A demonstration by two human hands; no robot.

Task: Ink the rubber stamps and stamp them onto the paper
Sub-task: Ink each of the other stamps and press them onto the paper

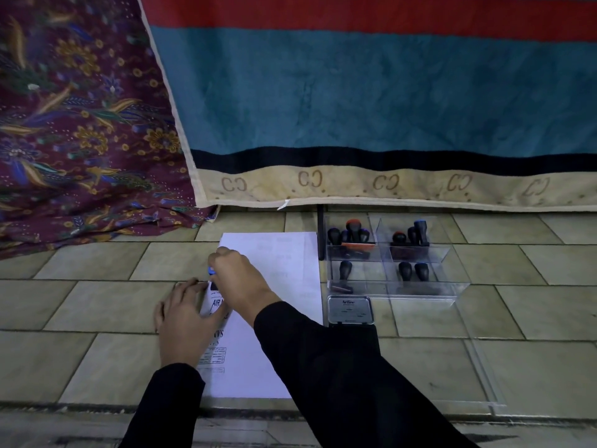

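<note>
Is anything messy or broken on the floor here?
Nothing looks spilled or broken. The paper lies flat, the right hand presses a stamp on it, and the spare stamps stand in their clear box, only crowded together at the back.

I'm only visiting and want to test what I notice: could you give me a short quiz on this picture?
1. True or false: the right hand presses a stamp onto the paper.
2. Which hand lies flat on the paper's edge? A) left hand B) right hand
3. Fill in: the other stamps stand in a clear ____ to the right of the paper.

Key: 1 true; 2 A; 3 tray.
</note>
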